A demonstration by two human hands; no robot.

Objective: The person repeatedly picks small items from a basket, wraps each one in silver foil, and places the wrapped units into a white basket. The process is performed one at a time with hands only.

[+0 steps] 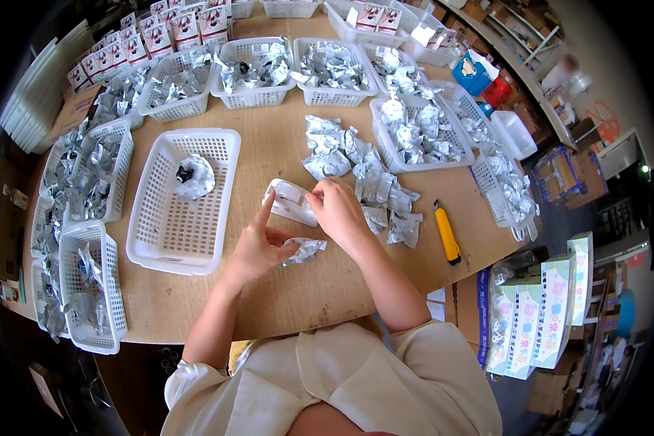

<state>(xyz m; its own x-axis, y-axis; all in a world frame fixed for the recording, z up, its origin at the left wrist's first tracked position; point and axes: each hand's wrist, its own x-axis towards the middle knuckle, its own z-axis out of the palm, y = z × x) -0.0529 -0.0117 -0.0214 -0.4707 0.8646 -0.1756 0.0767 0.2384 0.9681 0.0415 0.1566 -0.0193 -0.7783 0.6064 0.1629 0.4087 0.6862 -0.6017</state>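
Observation:
A small white plastic tray (pixel 291 205) with moulded hollows lies on the table in front of me. My left hand (pixel 257 251) stretches its index finger to the tray's left end. Its thumb stands apart, and its lower fingers touch a crumpled silver foil packet (pixel 307 250). At the tray's right end, my right hand (pixel 341 216) pinches with thumb and fingers; the fingertips partly hide what is between them. Just beyond my right hand lies a loose heap of foil packets (pixel 370 178). To the left, a white basket (pixel 139 240) holds one foil packet with a dark part (pixel 195 176).
A yellow box cutter (pixel 447 234) lies at the right. White baskets of foil packets (pixel 254 73) line the far and left sides, with more baskets (pixel 423 134) to the right. Printed red-and-white packs (pixel 156 36) stand at the back left. Pastel cartons (pixel 538 312) stand beyond the table's right edge.

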